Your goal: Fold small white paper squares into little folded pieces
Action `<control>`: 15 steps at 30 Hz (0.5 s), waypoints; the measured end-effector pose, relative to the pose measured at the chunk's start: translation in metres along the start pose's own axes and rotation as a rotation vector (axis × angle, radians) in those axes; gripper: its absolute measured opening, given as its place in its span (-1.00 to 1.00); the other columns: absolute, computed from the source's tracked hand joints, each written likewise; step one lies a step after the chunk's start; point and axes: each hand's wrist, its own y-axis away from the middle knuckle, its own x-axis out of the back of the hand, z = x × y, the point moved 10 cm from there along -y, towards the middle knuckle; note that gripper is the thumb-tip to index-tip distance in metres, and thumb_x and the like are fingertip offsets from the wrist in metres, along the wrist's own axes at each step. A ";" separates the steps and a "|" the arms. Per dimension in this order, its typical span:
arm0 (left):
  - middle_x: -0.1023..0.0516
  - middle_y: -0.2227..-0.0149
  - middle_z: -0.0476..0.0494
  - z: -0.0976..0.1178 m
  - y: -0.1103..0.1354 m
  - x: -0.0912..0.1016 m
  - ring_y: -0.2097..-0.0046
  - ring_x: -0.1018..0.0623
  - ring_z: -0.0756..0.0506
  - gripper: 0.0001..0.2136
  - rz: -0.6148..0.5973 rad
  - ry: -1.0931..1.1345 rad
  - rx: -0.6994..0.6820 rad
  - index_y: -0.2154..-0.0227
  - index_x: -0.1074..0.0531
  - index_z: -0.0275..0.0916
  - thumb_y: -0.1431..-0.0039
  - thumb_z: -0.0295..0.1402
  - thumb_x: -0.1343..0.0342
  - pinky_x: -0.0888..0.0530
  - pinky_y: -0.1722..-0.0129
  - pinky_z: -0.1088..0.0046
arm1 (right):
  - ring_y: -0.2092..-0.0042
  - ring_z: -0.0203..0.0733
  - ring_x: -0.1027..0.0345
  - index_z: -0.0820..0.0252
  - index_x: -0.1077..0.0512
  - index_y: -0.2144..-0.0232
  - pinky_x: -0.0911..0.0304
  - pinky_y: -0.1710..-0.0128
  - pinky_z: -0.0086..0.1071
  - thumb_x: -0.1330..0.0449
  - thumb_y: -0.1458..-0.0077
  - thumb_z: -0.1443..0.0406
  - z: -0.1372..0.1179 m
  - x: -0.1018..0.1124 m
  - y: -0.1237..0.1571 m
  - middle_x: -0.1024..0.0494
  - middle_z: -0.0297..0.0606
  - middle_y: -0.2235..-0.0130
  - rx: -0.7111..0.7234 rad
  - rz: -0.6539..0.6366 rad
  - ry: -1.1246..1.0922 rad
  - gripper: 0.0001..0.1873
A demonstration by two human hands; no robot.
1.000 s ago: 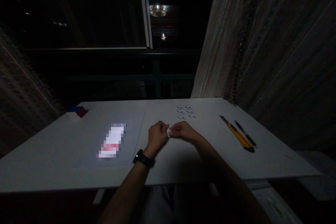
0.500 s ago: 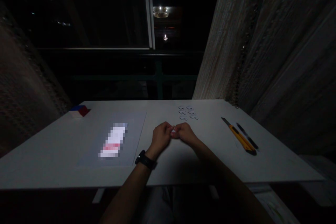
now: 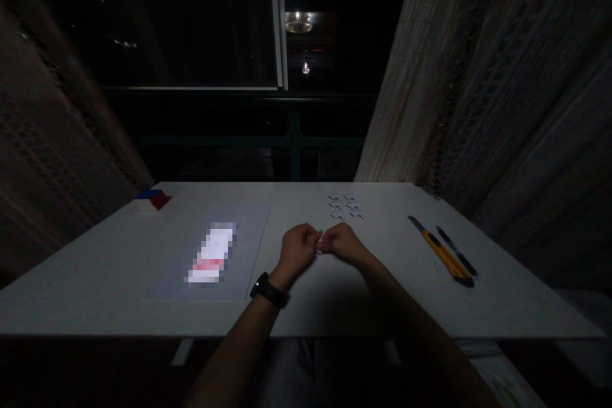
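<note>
Over the middle of the white table, my left hand (image 3: 299,248) and my right hand (image 3: 345,243) meet, thumbs and fingertips pinched together. Between them shows a bit of a small white piece of paper (image 3: 320,248); most of it is covered by my fingers, so its shape cannot be made out. A dark watch (image 3: 268,291) is on my left wrist. Just beyond my hands, several small white paper pieces (image 3: 352,207) with dark marks lie in two columns on the table.
A yellow utility knife (image 3: 442,255), blade out, lies at the right beside a dark pen (image 3: 456,251). To the left, a lit, blurred-out phone (image 3: 213,254) rests on white paper sheets (image 3: 255,242). A coloured cube (image 3: 152,200) stands at the table's (image 3: 95,268) far left.
The view has shifted slightly, moving everything a little to the right. Both hands stay together on the small paper piece, their fingers slightly changed in position.
</note>
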 end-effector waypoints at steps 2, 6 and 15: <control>-0.49 0.50 -0.07 -0.003 -0.001 -0.003 0.42 -0.44 -0.03 -0.79 -0.014 0.096 0.007 0.52 -0.44 -0.26 -0.05 -0.24 -0.02 -0.30 0.41 0.48 | 0.59 -0.35 -0.19 0.27 -0.45 0.71 -0.06 0.57 -0.47 -0.26 0.34 0.29 -0.004 0.004 0.000 -0.40 -0.38 0.69 0.037 -0.016 0.015 -0.87; -0.52 0.46 -0.09 -0.010 -0.003 -0.003 0.39 -0.47 -0.04 -0.79 0.023 0.203 0.022 0.46 -0.45 -0.27 -0.03 -0.22 -0.05 -0.33 0.37 0.48 | 0.52 -0.30 -0.27 0.28 -0.48 0.60 -0.14 0.50 -0.46 -0.25 0.26 0.28 -0.013 0.014 0.001 -0.47 -0.32 0.60 0.098 0.033 0.037 -0.87; -0.51 0.47 -0.07 -0.010 -0.001 -0.005 0.39 -0.45 -0.04 -0.79 -0.035 0.090 0.053 0.42 -0.47 -0.25 -0.08 -0.27 0.02 -0.28 0.42 0.49 | 0.43 -0.26 -0.35 0.24 -0.45 0.47 -0.20 0.42 -0.43 -0.23 0.19 0.25 -0.018 0.015 0.002 -0.50 -0.29 0.48 0.115 0.110 0.090 -0.82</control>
